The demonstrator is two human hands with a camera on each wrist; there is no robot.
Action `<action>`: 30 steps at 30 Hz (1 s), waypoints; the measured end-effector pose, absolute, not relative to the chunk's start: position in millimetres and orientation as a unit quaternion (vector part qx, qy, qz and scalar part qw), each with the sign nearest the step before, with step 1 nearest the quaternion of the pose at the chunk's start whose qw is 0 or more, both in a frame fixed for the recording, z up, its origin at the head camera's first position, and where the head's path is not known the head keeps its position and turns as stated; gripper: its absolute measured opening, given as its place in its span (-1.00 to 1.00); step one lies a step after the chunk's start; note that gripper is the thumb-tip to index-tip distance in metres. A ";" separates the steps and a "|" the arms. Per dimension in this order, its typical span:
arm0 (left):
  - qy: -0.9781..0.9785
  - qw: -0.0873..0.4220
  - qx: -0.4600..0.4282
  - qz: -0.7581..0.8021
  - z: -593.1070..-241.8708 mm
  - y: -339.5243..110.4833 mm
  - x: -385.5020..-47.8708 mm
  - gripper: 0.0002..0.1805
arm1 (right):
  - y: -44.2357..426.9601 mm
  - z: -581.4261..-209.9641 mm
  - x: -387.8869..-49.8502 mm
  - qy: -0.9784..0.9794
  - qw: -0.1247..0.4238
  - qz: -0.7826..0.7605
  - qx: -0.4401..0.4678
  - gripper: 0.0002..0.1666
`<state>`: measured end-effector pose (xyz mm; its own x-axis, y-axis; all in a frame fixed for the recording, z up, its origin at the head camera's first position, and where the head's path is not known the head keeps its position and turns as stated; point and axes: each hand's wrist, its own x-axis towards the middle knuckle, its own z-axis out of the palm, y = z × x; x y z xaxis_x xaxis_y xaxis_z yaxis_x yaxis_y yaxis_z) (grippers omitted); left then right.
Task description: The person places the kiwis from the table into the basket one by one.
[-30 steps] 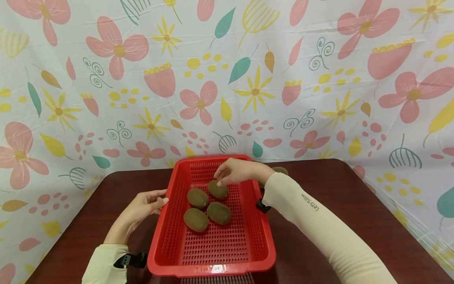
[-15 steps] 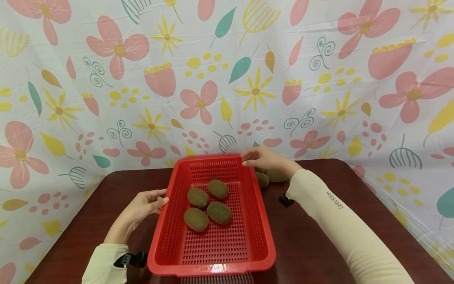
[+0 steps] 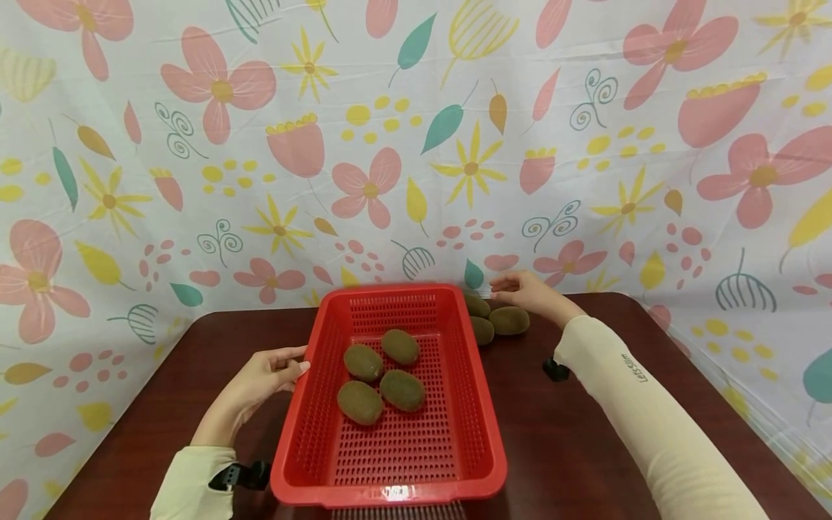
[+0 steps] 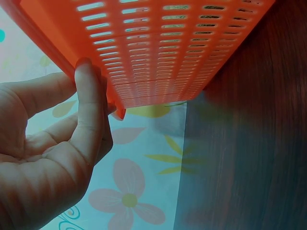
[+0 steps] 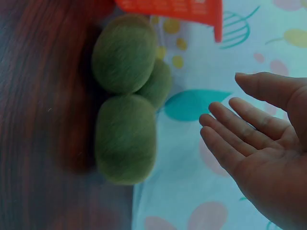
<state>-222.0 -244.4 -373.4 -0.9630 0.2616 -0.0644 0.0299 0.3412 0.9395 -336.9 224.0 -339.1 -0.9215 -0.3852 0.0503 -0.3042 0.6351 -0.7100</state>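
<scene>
A red perforated plastic basket stands in the middle of the head view, with several brown kiwis lying on its floor. My left hand holds the basket's left rim; in the left wrist view its thumb and fingers pinch the rim from outside. Beyond the basket's right side, three loose kiwis sit close together on the table. Above and just behind them hovers my right hand, holding nothing. In the right wrist view its fingers are extended and apart from the nearest kiwi.
The dark wooden table extends on both sides of the basket. Directly behind its far edge hangs a white flower-printed cloth. A ribbed strip shows below the basket's front rim.
My right hand has moved from the kiwi at the far side of the basket, over the right rim, to above the loose kiwis. The left hand and basket have stayed put.
</scene>
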 end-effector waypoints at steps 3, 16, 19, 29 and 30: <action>0.812 0.102 0.091 0.568 -373.7 -244.1 -221.6 -0.41 | 231.9 -348.1 -339.0 0.905 0.050 -0.381 -0.182 -0.49; 0.815 0.097 0.088 0.564 -372.5 -244.1 -221.1 -0.42 | 243.2 -385.5 -341.2 0.908 -0.013 -0.372 -0.192 -0.49; 0.816 0.098 0.085 0.563 -372.8 -244.1 -221.5 -0.42 | 242.9 -391.5 -342.5 0.913 -0.005 -0.361 -0.191 -0.47; 0.817 0.098 0.084 0.562 -373.2 -244.0 -221.2 -0.43 | 242.5 -402.7 -345.6 0.939 -0.011 -0.290 -0.182 -0.42; 0.817 0.098 0.084 0.562 -373.1 -244.2 -221.1 -0.43 | 242.7 -403.3 -346.0 0.941 -0.013 -0.284 -0.181 -0.42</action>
